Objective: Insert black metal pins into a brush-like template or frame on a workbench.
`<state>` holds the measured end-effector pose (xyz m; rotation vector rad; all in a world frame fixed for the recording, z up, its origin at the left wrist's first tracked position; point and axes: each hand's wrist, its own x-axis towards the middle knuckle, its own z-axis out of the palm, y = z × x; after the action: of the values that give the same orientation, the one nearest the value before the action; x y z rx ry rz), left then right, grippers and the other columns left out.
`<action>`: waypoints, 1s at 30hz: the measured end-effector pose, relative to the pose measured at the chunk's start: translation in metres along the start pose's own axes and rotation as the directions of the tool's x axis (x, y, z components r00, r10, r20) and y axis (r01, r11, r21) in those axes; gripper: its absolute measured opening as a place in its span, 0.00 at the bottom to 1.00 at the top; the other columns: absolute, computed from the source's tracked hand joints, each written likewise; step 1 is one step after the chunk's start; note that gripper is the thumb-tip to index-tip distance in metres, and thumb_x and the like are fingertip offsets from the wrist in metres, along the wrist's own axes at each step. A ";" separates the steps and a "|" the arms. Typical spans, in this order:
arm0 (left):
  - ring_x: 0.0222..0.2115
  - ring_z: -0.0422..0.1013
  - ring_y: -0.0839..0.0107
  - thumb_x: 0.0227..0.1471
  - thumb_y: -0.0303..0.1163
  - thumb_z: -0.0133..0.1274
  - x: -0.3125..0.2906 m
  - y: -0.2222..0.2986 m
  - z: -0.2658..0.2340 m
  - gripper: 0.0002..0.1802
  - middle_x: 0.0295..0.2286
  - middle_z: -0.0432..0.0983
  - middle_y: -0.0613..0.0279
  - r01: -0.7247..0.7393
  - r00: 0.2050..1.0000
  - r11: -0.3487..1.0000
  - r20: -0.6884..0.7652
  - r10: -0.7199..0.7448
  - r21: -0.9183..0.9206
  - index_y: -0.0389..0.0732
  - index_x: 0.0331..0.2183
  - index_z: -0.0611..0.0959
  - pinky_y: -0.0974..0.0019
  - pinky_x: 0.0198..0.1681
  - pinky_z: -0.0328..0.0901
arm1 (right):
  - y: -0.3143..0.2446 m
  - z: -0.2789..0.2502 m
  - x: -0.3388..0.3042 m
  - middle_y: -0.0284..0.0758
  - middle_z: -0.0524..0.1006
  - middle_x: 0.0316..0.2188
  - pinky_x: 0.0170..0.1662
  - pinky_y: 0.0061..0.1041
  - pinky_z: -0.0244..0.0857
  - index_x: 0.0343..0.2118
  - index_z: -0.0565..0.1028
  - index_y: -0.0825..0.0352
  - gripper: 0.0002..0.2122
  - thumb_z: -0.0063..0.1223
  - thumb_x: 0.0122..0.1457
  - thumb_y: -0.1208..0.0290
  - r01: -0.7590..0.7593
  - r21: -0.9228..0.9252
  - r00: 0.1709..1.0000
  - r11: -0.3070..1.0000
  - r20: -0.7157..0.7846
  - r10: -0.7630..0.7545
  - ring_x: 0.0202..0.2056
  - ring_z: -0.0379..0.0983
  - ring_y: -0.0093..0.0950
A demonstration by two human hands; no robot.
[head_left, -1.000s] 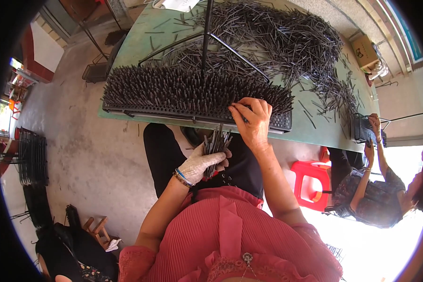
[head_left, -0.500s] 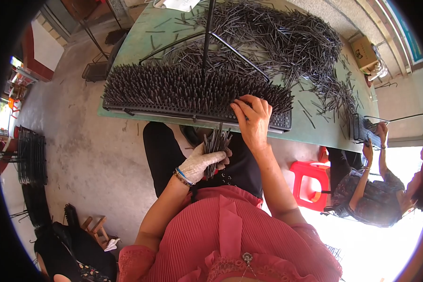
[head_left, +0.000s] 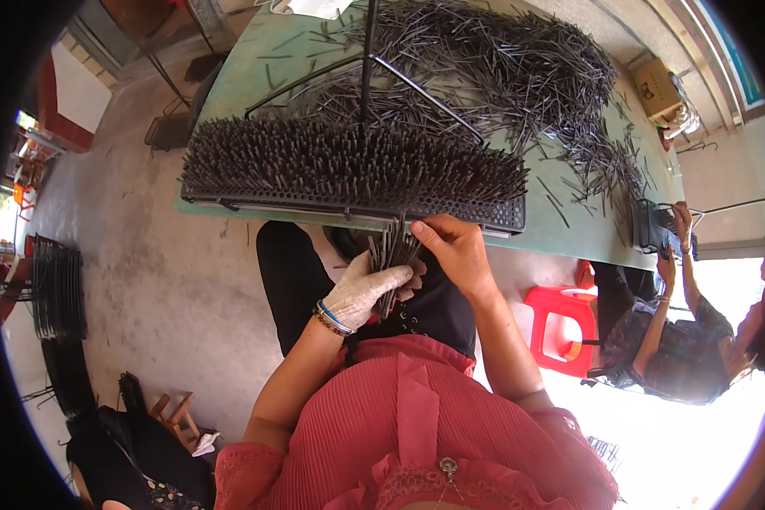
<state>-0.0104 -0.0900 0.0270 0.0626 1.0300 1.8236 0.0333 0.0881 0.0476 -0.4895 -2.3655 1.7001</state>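
Observation:
My left hand [head_left: 357, 293], in a pale glove, is closed round a bundle of thin dark sticks [head_left: 391, 253] held upright below the table's near edge. At the top of this bundle my bare right hand [head_left: 461, 255] has thumb and forefinger pinched together; whether a stick is between them I cannot make out. Just beyond both hands lies a long black perforated rack [head_left: 289, 206], densely filled with upright dark sticks [head_left: 314, 161]. Bare holes show along its front right part. A black metal frame [head_left: 366, 85] rises from behind the rack's middle.
A large heap of loose sticks [head_left: 518, 59] covers the far part of the green table [head_left: 561, 242]. To the right, a co-worker's hands [head_left: 680, 234] are at a smaller black rack [head_left: 650, 225]. A red plastic stool [head_left: 561, 331] stands below. Another person [head_left: 136, 459] is at lower left.
My right hand has come down from the rack's front right part to the top of the bundle. My left hand stays in place with the sticks.

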 end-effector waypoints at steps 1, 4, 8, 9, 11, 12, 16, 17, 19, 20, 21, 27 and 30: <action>0.32 0.75 0.72 0.53 0.26 0.55 0.001 -0.001 0.001 0.14 0.35 0.78 0.60 0.004 1.000 1.000 0.004 -0.004 0.004 0.35 0.43 0.77 0.71 0.33 0.71 | 0.006 -0.002 0.001 0.33 0.79 0.30 0.32 0.20 0.65 0.34 0.80 0.73 0.12 0.60 0.58 0.67 -0.128 0.127 0.990 0.984 0.077 0.119 0.30 0.72 0.19; 0.31 0.75 0.72 0.53 0.26 0.56 0.002 -0.006 0.003 0.16 0.35 0.78 0.59 0.035 0.999 0.999 -0.002 -0.035 0.025 0.35 0.44 0.77 0.71 0.33 0.70 | 0.005 -0.009 0.002 0.31 0.79 0.30 0.34 0.19 0.66 0.36 0.79 0.75 0.11 0.57 0.60 0.69 -0.171 0.185 0.985 0.968 0.045 0.166 0.30 0.71 0.16; 0.32 0.74 0.73 0.52 0.26 0.56 0.008 -0.009 0.000 0.17 0.36 0.77 0.60 0.077 0.997 0.995 0.009 -0.077 0.060 0.34 0.45 0.76 0.71 0.33 0.70 | -0.004 -0.015 0.009 0.30 0.79 0.30 0.36 0.18 0.65 0.40 0.78 0.72 0.11 0.52 0.63 0.70 0.018 0.279 0.990 0.960 -0.142 0.023 0.31 0.72 0.16; 0.32 0.73 0.74 0.51 0.26 0.55 0.009 -0.006 0.002 0.17 0.37 0.76 0.60 0.096 0.995 0.991 0.031 -0.099 0.098 0.35 0.45 0.76 0.71 0.34 0.70 | -0.009 -0.017 0.013 0.33 0.80 0.32 0.39 0.19 0.67 0.42 0.77 0.73 0.10 0.52 0.63 0.72 0.088 0.212 0.973 0.973 -0.226 -0.039 0.34 0.74 0.18; 0.32 0.73 0.73 0.52 0.26 0.55 0.008 -0.002 0.011 0.17 0.37 0.76 0.61 0.081 0.997 0.995 -0.002 -0.081 0.055 0.35 0.45 0.75 0.71 0.36 0.70 | -0.004 -0.017 0.023 0.36 0.81 0.34 0.42 0.22 0.70 0.45 0.76 0.74 0.11 0.54 0.61 0.76 0.207 0.023 0.911 0.978 -0.370 -0.184 0.36 0.76 0.20; 0.33 0.73 0.73 0.52 0.26 0.55 0.008 0.000 0.015 0.17 0.36 0.76 0.61 0.061 0.998 0.998 -0.033 -0.060 0.010 0.35 0.45 0.75 0.70 0.37 0.71 | -0.006 -0.014 0.027 0.35 0.81 0.34 0.42 0.21 0.69 0.45 0.76 0.73 0.11 0.54 0.60 0.77 0.238 -0.081 0.891 0.968 -0.378 -0.250 0.36 0.76 0.20; 0.34 0.76 0.68 0.52 0.23 0.56 0.018 -0.013 0.004 0.11 0.35 0.77 0.57 0.094 0.992 0.992 -0.070 -0.101 -0.089 0.32 0.40 0.78 0.65 0.39 0.74 | 0.010 -0.006 0.041 0.36 0.81 0.34 0.41 0.21 0.69 0.43 0.77 0.70 0.10 0.57 0.57 0.78 0.344 -0.290 0.816 0.893 -0.379 -0.437 0.35 0.77 0.22; 0.34 0.76 0.68 0.52 0.23 0.56 0.018 -0.015 0.002 0.11 0.35 0.77 0.57 0.096 0.993 0.992 -0.067 -0.102 -0.086 0.32 0.40 0.78 0.65 0.39 0.74 | 0.016 -0.007 0.042 0.37 0.81 0.33 0.41 0.21 0.69 0.43 0.77 0.69 0.10 0.58 0.57 0.78 0.394 -0.386 0.768 0.834 -0.360 -0.529 0.35 0.78 0.23; 0.33 0.76 0.67 0.53 0.24 0.56 0.013 -0.014 0.002 0.11 0.34 0.78 0.57 0.117 0.988 0.980 -0.081 -0.131 -0.162 0.33 0.40 0.78 0.64 0.38 0.75 | 0.016 -0.003 0.042 0.37 0.80 0.32 0.40 0.22 0.69 0.42 0.78 0.68 0.10 0.59 0.56 0.78 0.390 -0.406 0.764 0.826 -0.358 -0.537 0.35 0.78 0.25; 0.33 0.76 0.67 0.53 0.24 0.56 0.011 -0.012 0.003 0.11 0.34 0.78 0.57 0.116 0.988 0.980 -0.085 -0.131 -0.164 0.33 0.40 0.78 0.64 0.38 0.75 | 0.015 -0.001 0.042 0.36 0.80 0.32 0.40 0.22 0.69 0.42 0.78 0.67 0.10 0.59 0.56 0.78 0.381 -0.369 0.765 0.848 -0.389 -0.513 0.34 0.78 0.26; 0.33 0.76 0.68 0.53 0.24 0.56 0.010 -0.010 0.005 0.12 0.35 0.78 0.58 0.118 0.985 0.975 -0.103 -0.139 -0.188 0.33 0.40 0.78 0.64 0.37 0.75 | 0.014 -0.001 0.042 0.36 0.80 0.32 0.40 0.23 0.69 0.41 0.78 0.67 0.10 0.59 0.56 0.78 0.370 -0.336 0.763 0.866 -0.423 -0.490 0.34 0.77 0.26; 0.33 0.76 0.69 0.53 0.25 0.56 0.011 -0.015 0.000 0.13 0.36 0.78 0.59 0.085 0.988 0.982 -0.111 -0.104 -0.168 0.34 0.42 0.78 0.66 0.37 0.74 | 0.021 -0.001 0.043 0.32 0.78 0.34 0.43 0.30 0.63 0.36 0.80 0.65 0.09 0.62 0.51 0.76 0.458 -0.545 0.716 0.702 -0.242 -0.655 0.35 0.72 0.30; 0.34 0.76 0.70 0.53 0.25 0.57 0.008 -0.013 0.002 0.14 0.36 0.78 0.58 0.056 0.990 0.990 -0.120 -0.072 -0.132 0.34 0.43 0.77 0.68 0.37 0.74 | 0.023 0.002 0.040 0.30 0.75 0.38 0.45 0.32 0.60 0.36 0.80 0.64 0.10 0.63 0.49 0.75 0.484 -0.638 0.697 0.599 -0.133 -0.704 0.37 0.71 0.30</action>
<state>-0.0044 -0.0806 0.0162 -0.1628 0.9873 1.8486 -0.0005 0.1079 0.0237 -0.0228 -2.3043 0.5244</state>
